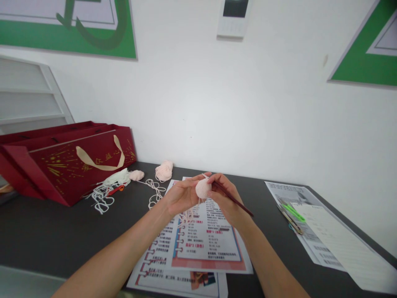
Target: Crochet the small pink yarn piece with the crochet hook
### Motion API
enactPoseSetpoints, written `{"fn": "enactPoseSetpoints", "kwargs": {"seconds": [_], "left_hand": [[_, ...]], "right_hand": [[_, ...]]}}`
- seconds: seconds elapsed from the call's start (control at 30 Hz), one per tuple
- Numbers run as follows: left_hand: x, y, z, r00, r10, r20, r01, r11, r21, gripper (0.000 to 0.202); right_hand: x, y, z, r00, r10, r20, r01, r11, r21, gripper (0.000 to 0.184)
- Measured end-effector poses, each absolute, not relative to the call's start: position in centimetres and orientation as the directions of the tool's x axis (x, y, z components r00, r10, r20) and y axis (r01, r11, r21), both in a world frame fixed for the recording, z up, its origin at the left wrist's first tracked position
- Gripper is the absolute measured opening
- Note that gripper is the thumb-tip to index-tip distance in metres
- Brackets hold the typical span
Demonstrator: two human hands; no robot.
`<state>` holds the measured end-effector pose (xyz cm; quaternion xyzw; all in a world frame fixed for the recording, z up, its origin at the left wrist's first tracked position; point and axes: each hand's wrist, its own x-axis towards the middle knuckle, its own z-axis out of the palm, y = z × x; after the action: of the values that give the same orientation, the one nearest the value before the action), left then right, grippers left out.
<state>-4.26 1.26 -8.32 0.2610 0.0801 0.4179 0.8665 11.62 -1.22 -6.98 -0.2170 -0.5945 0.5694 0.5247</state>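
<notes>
The left hand (181, 196) pinches a pink crocheted piece (203, 189) between thumb and fingers, raised above the pattern sheet (211, 244) on the tabletop (62, 231). The right hand (225, 203) is closed pencil-style on a dark hook (235, 200), its tip at the piece. Light, even yarn tension and small hook turns would likely serve best.

- Crochet piece (203, 188): small, pale pink, rounded; I see it pinched in the left grip (181, 196), raised above the bench (62, 231).
- Crochet hook (233, 199): thin, dark red; tip at the piece, shaft slanting down-right through the right grip (228, 203).
</notes>
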Motion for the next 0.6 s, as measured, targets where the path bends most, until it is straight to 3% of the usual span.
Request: {"fn": "enactPoseSetpoints", "kwargs": {"seconds": [0.6], "left_hand": [[-4.28,1.30,-8.40,0.614,0.789,0.025,-0.675,0.509,0.534,0.032]], "right_hand": [[11.47,-1.27,-7.02,-0.344,0.858,0.382,-0.308,0.281,-0.909,0.018]]}}
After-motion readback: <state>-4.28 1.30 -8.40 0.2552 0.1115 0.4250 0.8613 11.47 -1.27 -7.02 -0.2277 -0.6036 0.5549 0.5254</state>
